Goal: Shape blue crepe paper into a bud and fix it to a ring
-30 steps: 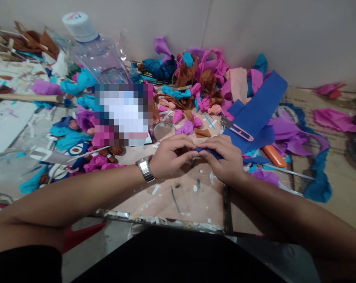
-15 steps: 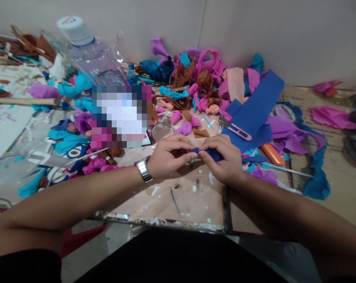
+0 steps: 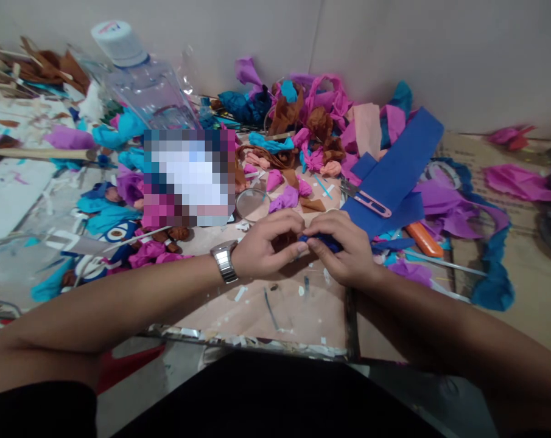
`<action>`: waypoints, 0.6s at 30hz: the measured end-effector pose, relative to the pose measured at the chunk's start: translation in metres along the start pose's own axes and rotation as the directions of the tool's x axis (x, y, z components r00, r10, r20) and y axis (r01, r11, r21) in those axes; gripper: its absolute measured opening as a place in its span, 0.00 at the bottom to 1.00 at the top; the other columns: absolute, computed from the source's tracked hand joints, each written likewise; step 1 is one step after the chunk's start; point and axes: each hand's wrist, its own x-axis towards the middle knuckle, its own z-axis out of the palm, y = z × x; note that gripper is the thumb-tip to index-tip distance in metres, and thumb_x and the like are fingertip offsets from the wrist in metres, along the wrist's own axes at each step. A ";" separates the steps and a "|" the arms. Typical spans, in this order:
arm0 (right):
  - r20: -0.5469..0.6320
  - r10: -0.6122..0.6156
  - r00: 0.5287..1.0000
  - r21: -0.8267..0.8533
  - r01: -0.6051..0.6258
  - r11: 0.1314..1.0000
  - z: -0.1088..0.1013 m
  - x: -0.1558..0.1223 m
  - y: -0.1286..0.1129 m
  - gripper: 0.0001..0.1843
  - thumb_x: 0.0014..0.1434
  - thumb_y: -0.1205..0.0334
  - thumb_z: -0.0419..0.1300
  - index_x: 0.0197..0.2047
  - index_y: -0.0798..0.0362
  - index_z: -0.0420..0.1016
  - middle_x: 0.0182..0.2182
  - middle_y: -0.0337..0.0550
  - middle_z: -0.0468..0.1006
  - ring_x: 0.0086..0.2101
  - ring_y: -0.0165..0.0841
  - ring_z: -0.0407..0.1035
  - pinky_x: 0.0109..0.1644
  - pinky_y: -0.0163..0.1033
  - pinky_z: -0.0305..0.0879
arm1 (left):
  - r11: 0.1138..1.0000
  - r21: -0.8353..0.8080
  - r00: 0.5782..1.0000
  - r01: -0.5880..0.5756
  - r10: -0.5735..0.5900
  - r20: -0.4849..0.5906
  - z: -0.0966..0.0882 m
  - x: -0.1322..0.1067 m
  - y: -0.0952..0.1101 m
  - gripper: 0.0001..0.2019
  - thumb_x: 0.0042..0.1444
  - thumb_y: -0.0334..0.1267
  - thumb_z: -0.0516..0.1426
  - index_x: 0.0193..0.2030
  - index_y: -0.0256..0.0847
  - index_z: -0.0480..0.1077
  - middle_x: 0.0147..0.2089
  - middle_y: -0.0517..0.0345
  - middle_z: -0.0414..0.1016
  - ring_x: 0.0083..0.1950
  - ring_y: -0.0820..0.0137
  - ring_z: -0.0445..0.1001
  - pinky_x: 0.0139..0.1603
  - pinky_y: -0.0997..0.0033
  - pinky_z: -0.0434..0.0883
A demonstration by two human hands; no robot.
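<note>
Over the middle of the worktable, a small piece of dark blue crepe paper (image 3: 329,241) is bunched between my two hands. My right hand (image 3: 348,249) is closed round most of it, thumb and index finger pinching near its left end. At that left end, the curled fingers and thumb of my left hand (image 3: 266,243) pinch the tip; part of the paper is hidden by the fingers. Just beyond my right hand lie flat blue crepe paper strips (image 3: 394,170), with pink-handled thread snips (image 3: 371,202) on them.
Crumpled crepe paper in pink, purple, brown and turquoise (image 3: 318,125) heaps along the wall. A clear bottle with a white cap (image 3: 120,44) stands back left, near a blurred-out phone screen (image 3: 190,176). A hammer (image 3: 42,153) lies left, an orange-handled tool (image 3: 425,239) right.
My left fingers have loosened and arched a little, with a wider gap above the thumb. The blue piece stays in my right hand. The view has shifted slightly.
</note>
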 end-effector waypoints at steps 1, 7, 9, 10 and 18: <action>0.001 -0.002 1.000 0.003 0.002 1.000 0.000 0.000 0.000 0.06 0.70 0.61 0.64 0.50 0.44 0.77 0.44 0.43 0.86 0.45 0.40 0.81 0.53 0.51 0.74 | 1.000 0.002 1.000 -0.010 0.010 0.015 0.000 0.000 0.000 0.06 0.67 0.41 0.63 0.45 0.41 0.75 0.44 0.49 0.78 0.45 0.65 0.78 0.48 0.62 0.76; -0.020 -0.006 1.000 0.018 0.006 1.000 0.000 0.001 -0.002 0.03 0.69 0.61 0.64 0.45 0.45 0.75 0.39 0.42 0.84 0.42 0.40 0.80 0.51 0.51 0.73 | 0.999 0.021 0.999 -0.034 0.034 0.026 0.000 -0.001 0.000 0.07 0.69 0.42 0.62 0.45 0.42 0.76 0.41 0.51 0.79 0.43 0.66 0.78 0.44 0.64 0.76; -0.024 0.000 1.000 0.018 0.000 1.000 -0.001 0.001 -0.002 0.03 0.69 0.62 0.64 0.45 0.45 0.75 0.39 0.42 0.84 0.41 0.40 0.79 0.51 0.52 0.72 | 0.999 0.031 0.999 -0.037 0.037 -0.003 0.001 -0.001 0.000 0.07 0.68 0.42 0.63 0.45 0.41 0.77 0.40 0.52 0.79 0.41 0.68 0.78 0.43 0.66 0.75; -0.025 0.004 1.000 0.018 -0.003 1.000 -0.001 0.001 -0.002 0.03 0.69 0.62 0.65 0.45 0.46 0.75 0.39 0.42 0.84 0.41 0.40 0.79 0.52 0.52 0.72 | 0.999 0.037 0.999 -0.036 0.037 -0.015 0.001 -0.002 -0.001 0.07 0.67 0.42 0.64 0.44 0.41 0.78 0.40 0.52 0.79 0.40 0.68 0.77 0.42 0.67 0.75; -0.015 -0.026 1.000 0.037 0.026 0.999 0.000 0.003 0.000 0.10 0.70 0.66 0.64 0.51 0.43 0.80 0.42 0.42 0.84 0.45 0.38 0.79 0.52 0.49 0.75 | 0.995 0.096 0.999 0.019 -0.015 -0.047 0.002 -0.003 -0.003 0.09 0.67 0.43 0.65 0.41 0.40 0.80 0.36 0.54 0.79 0.37 0.70 0.77 0.41 0.69 0.75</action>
